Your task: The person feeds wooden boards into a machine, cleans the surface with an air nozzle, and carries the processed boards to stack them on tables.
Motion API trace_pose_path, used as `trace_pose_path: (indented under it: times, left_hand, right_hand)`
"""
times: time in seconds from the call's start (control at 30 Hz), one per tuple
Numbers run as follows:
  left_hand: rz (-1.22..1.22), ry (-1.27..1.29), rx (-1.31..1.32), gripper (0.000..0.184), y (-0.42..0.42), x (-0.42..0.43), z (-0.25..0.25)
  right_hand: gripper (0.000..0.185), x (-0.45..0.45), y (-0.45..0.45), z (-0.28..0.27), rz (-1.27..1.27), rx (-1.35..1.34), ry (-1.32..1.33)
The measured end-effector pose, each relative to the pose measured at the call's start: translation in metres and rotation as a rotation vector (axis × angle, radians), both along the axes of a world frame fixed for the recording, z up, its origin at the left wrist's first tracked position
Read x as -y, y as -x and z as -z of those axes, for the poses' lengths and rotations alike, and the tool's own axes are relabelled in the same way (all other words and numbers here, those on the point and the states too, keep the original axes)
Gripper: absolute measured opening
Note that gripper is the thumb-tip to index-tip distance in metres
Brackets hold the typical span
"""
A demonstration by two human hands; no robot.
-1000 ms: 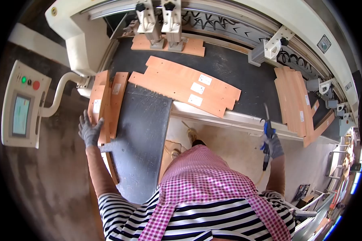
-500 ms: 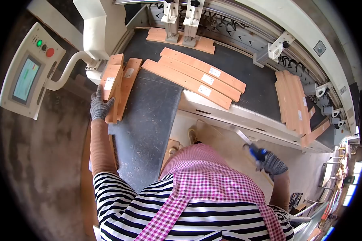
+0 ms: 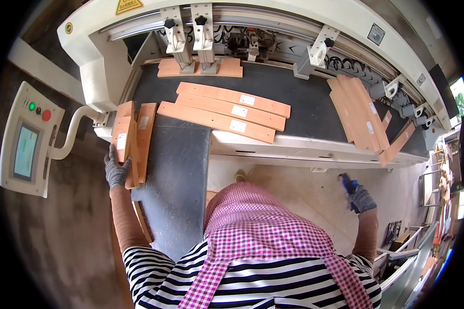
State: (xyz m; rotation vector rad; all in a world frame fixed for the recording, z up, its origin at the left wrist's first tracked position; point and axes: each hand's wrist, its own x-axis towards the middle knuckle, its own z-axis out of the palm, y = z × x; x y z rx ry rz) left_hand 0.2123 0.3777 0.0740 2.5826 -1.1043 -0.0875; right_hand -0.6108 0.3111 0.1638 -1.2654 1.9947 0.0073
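My left hand (image 3: 117, 173), in a grey glove, grips the near left edge of a wooden board (image 3: 122, 126) with a white label. This board lies on others in a small stack at the left side of the dark worktop. Beside it another labelled board (image 3: 146, 134) lies at a slight slant. My right hand (image 3: 363, 200), also gloved, is closed round a blue-and-black hand tool (image 3: 349, 186), held over the floor in front of the machine; its exact kind is unclear.
Several labelled boards (image 3: 232, 110) lie side by side on the worktop (image 3: 178, 154). Another board (image 3: 224, 68) sits under two clamps (image 3: 203, 36). More boards (image 3: 358, 113) are piled at the right. A control panel (image 3: 26, 144) stands at the left.
The view has shifted, so the machine and boards appear further left. The tool in my right hand has swung, and its silver strip no longer shows. My left hand stays on the same board.
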Motion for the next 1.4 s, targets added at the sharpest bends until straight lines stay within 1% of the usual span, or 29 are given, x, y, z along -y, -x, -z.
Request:
trace_pose_path:
  times: [0.03,0.07,0.1,0.17,0.2,0.23,0.3,0.33,0.37,0.4,0.47,0.53,0.57,0.6,0.63,0.67,0.7,0.77,0.8,0.83,0.9,0.97,1.03,1.1,1.13,1.17,1.23,1.27,1.4]
  left_hand:
    - [-0.013,-0.009,0.008,0.093,0.001,0.0,0.0]
    - [-0.009,-0.016,0.008,0.093,0.003,-0.001,-0.001]
    - [-0.008,-0.022,0.013,0.093,0.005,-0.001,-0.003]
    - [-0.006,-0.042,0.033,0.093,0.005,0.001,-0.007]
    - [-0.013,-0.053,0.044,0.093,0.006,0.001,-0.006]
    - [-0.019,-0.062,0.054,0.093,0.006,0.002,-0.006]
    - [-0.026,-0.081,0.05,0.093,0.007,0.004,-0.008]
    - [-0.03,-0.098,0.061,0.093,0.01,0.004,-0.011]
    - [-0.043,-0.111,0.072,0.093,0.014,0.003,-0.014]
    - [-0.065,-0.155,0.068,0.093,0.018,0.004,-0.02]
    - [-0.086,-0.178,0.027,0.094,0.025,0.008,-0.03]
    - [-0.109,-0.212,0.043,0.094,0.028,0.01,-0.031]
    - [-0.124,-0.236,0.059,0.094,0.033,0.013,-0.035]
    - [-0.143,-0.259,0.075,0.093,0.039,0.014,-0.038]
    - [-0.138,-0.286,0.164,0.093,0.044,0.014,-0.037]
    - [-0.151,-0.306,0.23,0.092,0.056,0.015,-0.041]
    - [-0.165,-0.327,0.296,0.091,0.066,0.017,-0.044]
    - [-0.053,-0.053,0.385,0.081,0.078,0.011,-0.029]
    - [0.004,0.155,0.355,0.063,0.083,0.01,-0.006]
    - [0.036,0.289,0.163,0.056,0.107,0.011,-0.002]
    - [-0.011,0.459,-0.507,0.042,0.182,0.023,0.006]
    - [-0.038,0.471,-0.971,0.031,0.25,0.04,0.017]
    - [0.135,0.274,-0.981,0.034,0.294,0.057,0.026]
    - [0.168,0.195,-1.175,0.037,0.325,0.069,0.045]
    - [0.097,0.211,-1.404,0.041,0.338,0.075,0.048]
    - [0.087,0.168,-1.468,0.042,0.345,0.08,0.05]
    - [0.071,0.075,-1.605,0.045,0.355,0.085,0.062]
    - [0.095,0.065,-1.552,0.045,0.357,0.082,0.087]
    - [-0.045,0.119,-1.632,0.045,0.352,0.08,0.086]
  right_hand:
    - [0.023,-0.001,-0.007,-0.005,0.155,0.059,0.077]
    - [0.021,-0.006,-0.012,-0.017,0.014,-0.054,0.063]
    - [0.023,0.001,-0.024,-0.02,-0.028,0.014,-0.232]
    - [0.027,-0.014,-0.06,-0.033,-0.32,0.37,-0.148]
    - [0.035,0.002,-0.095,-0.061,-0.378,0.191,-0.34]
    - [0.033,0.014,-0.113,-0.072,-0.215,0.193,-0.325]
    - [0.027,0.048,-0.088,-0.037,0.048,0.373,-0.089]
    - [0.024,0.064,-0.045,0.023,-0.032,0.595,0.169]
    - [0.019,0.079,-0.065,0.002,-0.037,0.395,-0.011]
    - [0.017,0.078,-0.101,-0.043,-0.3,0.381,0.079]
    - [0.014,0.095,-0.119,-0.063,-0.477,0.345,0.048]
    - [0.016,0.151,-0.091,-0.019,-0.221,0.306,-0.216]
    - [0.018,0.185,-0.059,0.025,-0.175,0.34,-0.132]
    - [0.025,0.213,-0.05,0.045,-0.237,0.425,0.094]
    - [0.033,0.252,-0.03,0.076,-0.222,0.457,0.077]
    - [0.04,0.292,-0.017,0.1,-0.202,0.187,0.003]
    - [0.041,0.304,-0.027,0.102,-0.227,-0.069,0.138]
    - [0.043,0.317,-0.061,0.097,-0.263,-0.576,0.421]
    - [0.052,0.313,-0.106,0.069,-0.23,-0.573,0.429]
    - [0.052,0.314,-0.135,0.08,-0.372,-0.387,0.676]
    - [0.053,0.318,-0.193,0.102,-0.774,0.002,1.058]
    - [0.061,0.328,-0.243,0.129,-1.027,-0.054,0.98]
    - [0.07,0.349,-0.27,0.172,-1.159,-0.148,0.886]
    - [0.075,0.368,-0.278,0.193,-1.275,-0.208,0.782]
    - [0.079,0.371,-0.279,0.185,-1.234,-0.194,0.752]
    - [0.082,0.375,-0.283,0.182,-1.222,-0.28,0.739]
    - [0.084,0.379,-0.291,0.169,-1.208,-0.255,0.657]
    - [0.084,0.382,-0.288,0.174,-1.243,-0.192,0.692]
    - [0.083,0.365,-0.288,0.169,-1.273,0.042,0.787]
